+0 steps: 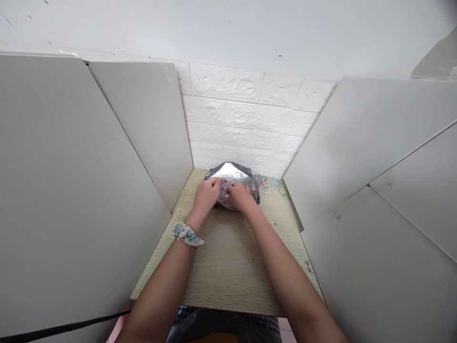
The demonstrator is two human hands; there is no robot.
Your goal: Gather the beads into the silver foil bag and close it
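At left, a careless tug on the silvery bag (pixel 230 170) could tip it, spilling the small beads (pixel 223 194) onto the table (pixel 235 267); at right, dragging it could snag the bead strands (pixel 273 184) just beside it. The bag sits at the table's far end. The left hand (pixel 208 194), fingers bunched, touches its left edge; the right hand (pixel 241 196) curls narrowly over the beads. Whether either pinches anything, I cannot tell.

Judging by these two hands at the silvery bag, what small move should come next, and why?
Perhaps the right hand should pinch up one of the small beads, since it is bent close over them in the silvery bag, with the left hand at the bag's left side.
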